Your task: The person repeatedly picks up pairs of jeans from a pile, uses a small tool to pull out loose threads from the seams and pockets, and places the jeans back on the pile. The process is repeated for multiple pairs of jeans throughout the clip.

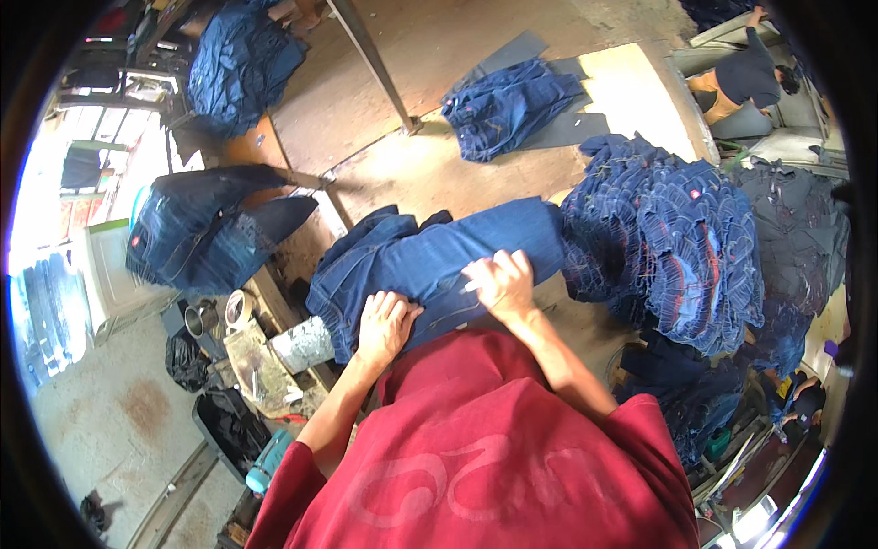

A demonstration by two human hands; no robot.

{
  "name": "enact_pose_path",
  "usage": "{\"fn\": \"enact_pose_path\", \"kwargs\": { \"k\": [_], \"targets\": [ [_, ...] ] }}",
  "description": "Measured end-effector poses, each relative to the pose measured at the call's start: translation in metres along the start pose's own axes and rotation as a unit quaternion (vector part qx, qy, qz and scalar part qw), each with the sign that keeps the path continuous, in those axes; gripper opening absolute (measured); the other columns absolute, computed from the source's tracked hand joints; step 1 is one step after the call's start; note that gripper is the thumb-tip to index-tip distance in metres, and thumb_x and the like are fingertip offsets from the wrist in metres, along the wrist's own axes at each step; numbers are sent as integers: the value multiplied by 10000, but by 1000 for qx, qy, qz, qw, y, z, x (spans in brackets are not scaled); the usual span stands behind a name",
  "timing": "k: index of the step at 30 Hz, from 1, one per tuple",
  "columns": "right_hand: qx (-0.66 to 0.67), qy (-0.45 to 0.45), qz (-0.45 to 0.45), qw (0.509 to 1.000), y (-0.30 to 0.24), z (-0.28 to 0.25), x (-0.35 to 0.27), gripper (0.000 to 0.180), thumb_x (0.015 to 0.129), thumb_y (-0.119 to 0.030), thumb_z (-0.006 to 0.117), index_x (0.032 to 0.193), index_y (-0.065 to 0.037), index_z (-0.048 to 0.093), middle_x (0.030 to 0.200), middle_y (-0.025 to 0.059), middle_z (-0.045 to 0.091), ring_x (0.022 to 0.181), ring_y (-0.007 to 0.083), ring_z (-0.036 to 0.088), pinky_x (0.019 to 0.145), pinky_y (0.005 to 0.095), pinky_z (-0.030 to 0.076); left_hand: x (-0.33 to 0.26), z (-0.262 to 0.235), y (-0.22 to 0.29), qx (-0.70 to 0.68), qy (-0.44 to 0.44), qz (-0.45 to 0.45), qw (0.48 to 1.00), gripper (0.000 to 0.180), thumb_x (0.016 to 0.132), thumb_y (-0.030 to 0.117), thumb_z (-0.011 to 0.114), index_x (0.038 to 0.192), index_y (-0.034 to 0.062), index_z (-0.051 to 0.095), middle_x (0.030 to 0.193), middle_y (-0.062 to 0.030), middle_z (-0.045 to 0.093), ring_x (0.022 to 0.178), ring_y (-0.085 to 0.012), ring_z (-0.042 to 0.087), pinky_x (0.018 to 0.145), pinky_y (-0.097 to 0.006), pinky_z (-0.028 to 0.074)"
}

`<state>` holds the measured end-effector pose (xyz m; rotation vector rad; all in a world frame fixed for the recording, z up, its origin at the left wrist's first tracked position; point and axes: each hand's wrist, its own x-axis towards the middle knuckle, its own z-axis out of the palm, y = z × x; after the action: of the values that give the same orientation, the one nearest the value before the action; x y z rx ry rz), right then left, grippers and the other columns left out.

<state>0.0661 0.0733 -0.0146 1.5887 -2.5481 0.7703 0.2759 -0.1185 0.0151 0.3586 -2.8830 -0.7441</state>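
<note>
A pair of dark blue jeans (pixel 439 261) lies flat across the wooden table (pixel 393 165) in front of me. My left hand (pixel 384 325) rests palm down on the jeans near their left end, fingers spread. My right hand (pixel 501 282) presses on the jeans a little to the right, fingers curled, with a small pale thing between them that I cannot make out. My red shirt (pixel 494 457) fills the lower middle of the view.
A tall stack of folded jeans (pixel 668 247) stands right of my hands. More jeans lie in piles at the far middle (pixel 508 105), far left (pixel 242 59) and left (pixel 197 233). Another person (pixel 745 78) sits at the top right. Metal cups and clutter (pixel 229 329) sit at the table's left edge.
</note>
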Motion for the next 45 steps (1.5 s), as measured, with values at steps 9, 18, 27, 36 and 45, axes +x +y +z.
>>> {"fn": "enact_pose_path", "kwargs": {
  "k": [9,18,27,36,45],
  "targets": [
    [216,-34,204,954,-9,-24,19,171,931,-216,871,986,-118,741,752,59,729,667,263,682,645,421,527,5,-19,24,-36,58,-50,996,188,879,166,894,958,87,743,949,-69,680,870,-272,660,810,-400,507],
    [120,-43,173,977,-32,-22,20,317,893,-332,902,1107,-143,764,789,11,813,786,255,709,798,412,526,32,-26,36,-17,86,-68,994,164,882,150,888,963,84,761,961,-99,702,907,-297,661,843,-409,533],
    [192,-75,251,946,-26,-41,34,237,1048,-279,752,1233,-131,771,777,144,787,662,301,763,642,401,543,137,34,-218,24,-47,-444,894,756,956,695,720,1305,27,781,1364,-254,737,1352,-417,655,1170,-495,493],
    [523,-46,463,714,-25,-35,79,517,1140,-452,630,873,-21,733,660,38,629,659,118,658,660,319,546,166,38,-254,-326,-88,-379,862,501,1084,385,656,1367,-22,722,1365,-206,754,1210,-326,736,1076,-426,565],
    [684,-117,628,353,-30,65,228,719,970,-570,830,1373,-24,594,1321,159,649,1058,264,706,920,438,592,144,-78,-171,-722,138,-420,532,413,1054,310,664,1284,-21,756,1287,-165,791,1147,-308,759,1064,-452,591]
  ]
}}
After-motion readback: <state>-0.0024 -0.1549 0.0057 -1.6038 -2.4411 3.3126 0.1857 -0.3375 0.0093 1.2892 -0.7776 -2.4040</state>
